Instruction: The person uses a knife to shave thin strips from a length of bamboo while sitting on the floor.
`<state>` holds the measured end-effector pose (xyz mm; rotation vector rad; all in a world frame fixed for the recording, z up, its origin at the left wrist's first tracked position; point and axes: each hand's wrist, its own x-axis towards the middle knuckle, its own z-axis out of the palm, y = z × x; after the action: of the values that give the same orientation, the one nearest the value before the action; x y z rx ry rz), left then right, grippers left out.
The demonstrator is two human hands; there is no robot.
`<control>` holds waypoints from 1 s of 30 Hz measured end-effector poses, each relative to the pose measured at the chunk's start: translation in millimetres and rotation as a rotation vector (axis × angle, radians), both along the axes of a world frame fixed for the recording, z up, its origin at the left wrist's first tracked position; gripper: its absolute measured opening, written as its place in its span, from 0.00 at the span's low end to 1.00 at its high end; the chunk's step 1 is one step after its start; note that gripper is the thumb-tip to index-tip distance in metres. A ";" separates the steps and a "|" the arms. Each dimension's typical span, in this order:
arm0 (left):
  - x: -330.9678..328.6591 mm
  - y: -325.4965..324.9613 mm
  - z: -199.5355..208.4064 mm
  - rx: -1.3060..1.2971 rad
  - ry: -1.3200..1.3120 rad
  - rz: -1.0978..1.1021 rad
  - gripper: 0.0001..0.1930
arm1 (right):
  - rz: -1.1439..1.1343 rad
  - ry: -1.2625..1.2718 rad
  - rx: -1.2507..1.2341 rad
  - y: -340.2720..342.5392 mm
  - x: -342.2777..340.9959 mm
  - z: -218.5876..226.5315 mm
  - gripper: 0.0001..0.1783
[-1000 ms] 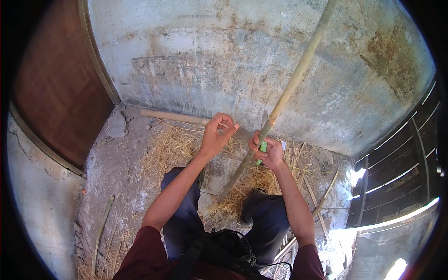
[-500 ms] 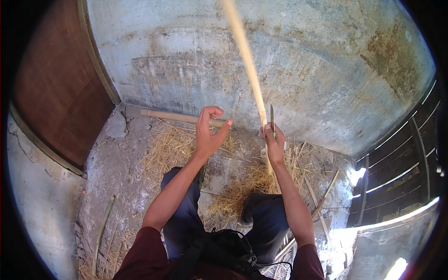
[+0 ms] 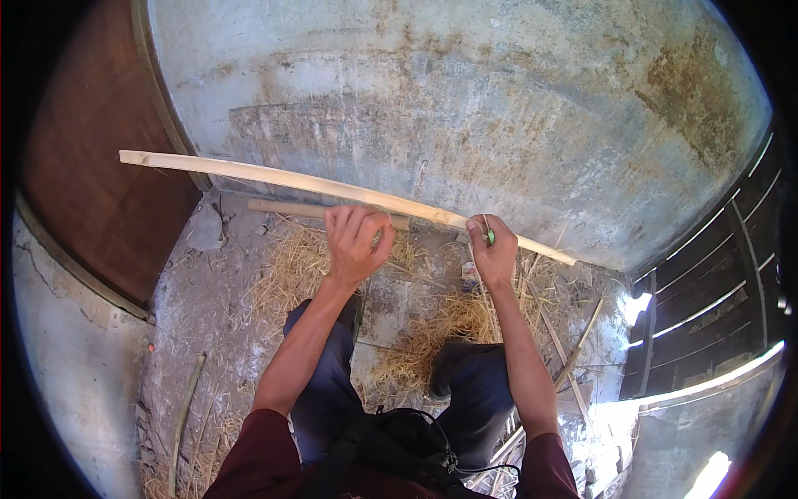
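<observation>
While the right hand [image 3: 495, 249] pinches the strip [image 3: 332, 188]: long pale piece slants across the view, left end out in front of the door [image 3: 91, 125], right end poking past the hand.
Right hand grip: thumb and fingers clamped on the strip, well toward its right end; knife [image 3: 490, 237] in the same hand, green handle showing.
Left hand [image 3: 353, 243]: fingers curled in, just under the strip; from where I stand, can't tell if they touch it or hold anything.
Strip balance: most of the length sticks out left of the one sure hold; could dip or swing, cause being an off-centre grip.
Knife risk: shares a hand with the strip; if the strip twists, blade could slip toward fingers.
Wall [image 3: 499, 100]: faces the worker; a wide swing could knock an end against it or the door, jarring the pinch loose.
Floor: thick pole [image 3: 287, 208] along the wall foot, straw [image 3: 465, 320] near the shoes; a dropped knife could sink in there, if fingers tire with two things to hold.
</observation>
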<state>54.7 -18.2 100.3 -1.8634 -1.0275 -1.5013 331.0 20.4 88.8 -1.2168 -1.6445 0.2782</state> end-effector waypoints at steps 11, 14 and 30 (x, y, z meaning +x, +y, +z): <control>25.6 -4.9 1.0 -0.359 0.093 0.115 0.21 | 0.073 -0.072 0.010 0.2 7.8 -3.0 0.11; 17.2 5.3 -22.6 -0.525 0.210 0.151 0.20 | 0.075 -0.116 0.043 -2.7 4.8 -0.7 0.11; -7.8 15.2 -41.2 -1.099 0.119 0.042 0.28 | 0.107 0.049 -0.192 -5.4 8.2 -7.6 0.24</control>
<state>46.9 -3.0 59.2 -2.5198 -2.0591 -0.7733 339.2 15.0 81.2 -1.2551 -1.6719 0.5399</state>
